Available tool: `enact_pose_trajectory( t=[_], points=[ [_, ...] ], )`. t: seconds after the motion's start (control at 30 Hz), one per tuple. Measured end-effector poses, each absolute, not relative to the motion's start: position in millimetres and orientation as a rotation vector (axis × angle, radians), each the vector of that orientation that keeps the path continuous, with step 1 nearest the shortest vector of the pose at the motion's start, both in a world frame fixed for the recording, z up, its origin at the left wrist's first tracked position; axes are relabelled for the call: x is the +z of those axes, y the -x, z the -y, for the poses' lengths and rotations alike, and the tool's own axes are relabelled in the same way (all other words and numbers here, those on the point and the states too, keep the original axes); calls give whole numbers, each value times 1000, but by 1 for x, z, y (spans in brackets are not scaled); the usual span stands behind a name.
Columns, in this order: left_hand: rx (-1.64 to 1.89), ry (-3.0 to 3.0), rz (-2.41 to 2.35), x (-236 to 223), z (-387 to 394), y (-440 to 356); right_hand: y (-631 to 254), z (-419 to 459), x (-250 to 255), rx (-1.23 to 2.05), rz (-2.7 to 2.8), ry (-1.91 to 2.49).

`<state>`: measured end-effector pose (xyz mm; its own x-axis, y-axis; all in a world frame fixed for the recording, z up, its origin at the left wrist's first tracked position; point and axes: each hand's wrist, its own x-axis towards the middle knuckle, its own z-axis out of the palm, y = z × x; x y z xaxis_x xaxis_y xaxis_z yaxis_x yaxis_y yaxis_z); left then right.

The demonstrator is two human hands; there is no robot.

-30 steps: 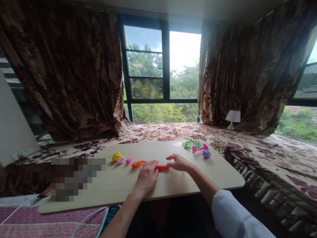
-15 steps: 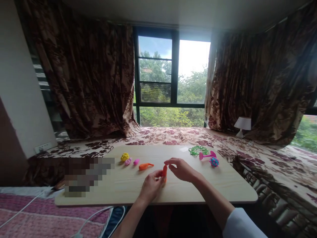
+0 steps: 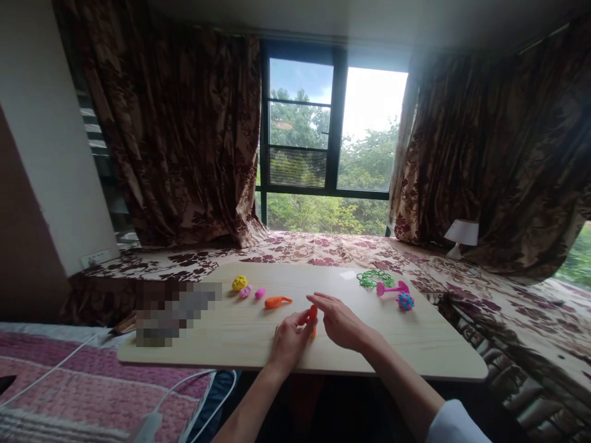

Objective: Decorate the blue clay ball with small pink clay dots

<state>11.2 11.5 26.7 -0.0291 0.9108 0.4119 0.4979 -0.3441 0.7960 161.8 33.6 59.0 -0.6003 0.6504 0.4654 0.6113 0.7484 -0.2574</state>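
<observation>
My left hand [image 3: 290, 338] grips an orange rounded, elongated piece [image 3: 313, 315] between thumb and fingers, holding it upright just above or on the table; its material is unclear. My right hand [image 3: 340, 321] is beside it, with fingers stretched out flat across its top and seemingly touching it. Just beyond the left hand lies another orange piece [image 3: 275, 303], bulbous with a thin tail. Farther left are a small pink oval piece [image 3: 260, 293], a lumpy light-pink piece [image 3: 245, 291] and a knobbly yellow ball [image 3: 239, 283].
On the light wooden table [image 3: 221, 344], to the right, lie a green beaded-looking string [image 3: 375, 279], a pink dumbbell-shaped toy [image 3: 392, 288] and a blue ball with pink knobs [image 3: 406, 301]. A blurred patch [image 3: 178, 314] covers the left end. A white lamp [image 3: 462, 234] stands by the curtain.
The whole view has shifted a little. My right hand has flattened and come over the top of the orange piece, which stays gripped in my left hand.
</observation>
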Motion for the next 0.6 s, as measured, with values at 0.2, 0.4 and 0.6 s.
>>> enact_pose_trajectory(
  t=[0.2,0.4,0.6],
  points=[
    [1356,-1890,-1448,24,-8,-16,-158,-33,56,63,2462,947],
    [1372,-1895,-1474,23,-7,-17,-159,-31,56,42,2485,965],
    [1360,-1899,-1497,25,-6,-17,-162,-31,51,42,2485,997]
  ],
)
